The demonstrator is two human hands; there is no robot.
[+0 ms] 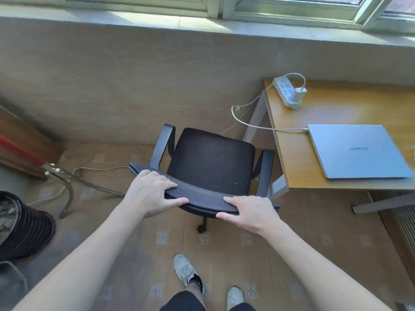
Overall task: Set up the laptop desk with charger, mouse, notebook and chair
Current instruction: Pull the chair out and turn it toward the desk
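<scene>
Hands grip the top edge of the chair's backrest: the left hand and the right hand each curl over it, fingers on top and thumb beneath. The chair (black mesh, with armrests) stands on the tiled floor just left of the desk, its seat facing the wall under the window. On the desk lies a closed laptop, its cable looping off the edge back to a charger plugged into a white power strip.

Laptop cut by right edge; chair base mostly hidden.
</scene>
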